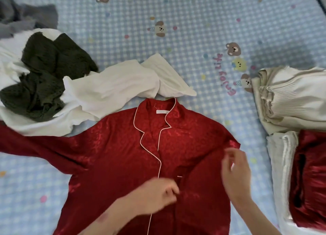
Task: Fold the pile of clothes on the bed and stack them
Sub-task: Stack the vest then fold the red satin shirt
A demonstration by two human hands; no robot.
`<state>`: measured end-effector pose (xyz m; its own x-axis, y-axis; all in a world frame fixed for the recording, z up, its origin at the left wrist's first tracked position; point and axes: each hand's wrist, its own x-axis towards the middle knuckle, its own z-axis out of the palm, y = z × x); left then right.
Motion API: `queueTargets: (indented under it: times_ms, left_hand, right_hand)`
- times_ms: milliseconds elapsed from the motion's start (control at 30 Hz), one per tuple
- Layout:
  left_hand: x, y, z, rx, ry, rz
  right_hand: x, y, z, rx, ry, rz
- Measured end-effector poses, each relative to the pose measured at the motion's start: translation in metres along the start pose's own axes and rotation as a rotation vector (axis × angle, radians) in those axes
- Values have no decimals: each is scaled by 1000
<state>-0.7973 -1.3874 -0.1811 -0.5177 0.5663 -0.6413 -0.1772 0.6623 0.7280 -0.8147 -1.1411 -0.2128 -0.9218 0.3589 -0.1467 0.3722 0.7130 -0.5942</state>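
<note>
A red satin pyjama shirt (123,155) with white piping lies spread front-up on the bed, collar away from me, its left sleeve stretched out to the left. My left hand (158,194) has curled fingers on the shirt's front placket near the middle and seems to pinch the fabric there. My right hand (234,171) hovers over the shirt's right shoulder and sleeve area, fingers loosely bent; motion blur hides whether it holds cloth. The unfolded pile lies at the left: a dark green knit (45,75), a white garment (112,86) and a grey one (21,17).
The bed has a blue checked sheet (194,23) with bear prints. At the right edge sit folded items: a cream ribbed piece (291,100) and, nearer me, a red satin piece (310,181) on white fabric (280,164).
</note>
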Motion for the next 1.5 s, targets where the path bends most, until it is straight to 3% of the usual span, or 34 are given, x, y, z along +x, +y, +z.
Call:
queueTargets:
  times_ms: [133,233,400,500,600,633,733,767,833,933,1067,1133,1200,1333,1433,1500]
  left_hand:
    - [44,-30,-50,-69,619,-269]
    - [73,-46,-81,-28,813,-319]
    - [113,-51,-111,226,1049,-354]
    - [131,-50,-124,302,1067,-488]
    - [143,-54,-136,344,1071,-464]
    - [144,-56,-141,353,1080,-451]
    - [142,-61,-157,300,1109,-430]
    - [141,-61,-161,276,1117,-418]
    - [140,-61,-166,245,1131,-389]
    - [139,-60,-168,217,1154,-368]
    - [142,-57,-164,180,1136,-384]
    - [143,-55,-160,225,1075,-425]
    - [138,-49,-146,353,1057,-440]
    - [113,-24,-73,370,1139,-70]
    - [93,-14,6,280,934,76]
    - [78,-12,54,166,829,29]
  right_hand:
    - [33,-83,68,120,-112,-182]
    - [54,-122,122,158,-152,-89]
    - [90,-140,168,37,-35,231]
    - [102,-128,163,61,-52,259]
    - [117,-105,137,113,-210,226]
    - [124,-98,127,219,-297,278]
    - [143,-85,97,860,-662,599]
    - [149,-80,91,986,-755,664]
    - [159,-75,85,1013,-872,722]
    - [166,-71,90,957,-869,771]
    - [160,-69,113,1000,-599,708]
    - [154,-68,120,814,-473,535]
    - [150,-65,113,405,-298,202]
    - [110,-40,68,131,-72,-146]
    - [65,8,28,-189,-160,-345]
    - [52,44,7,-360,-225,-299]
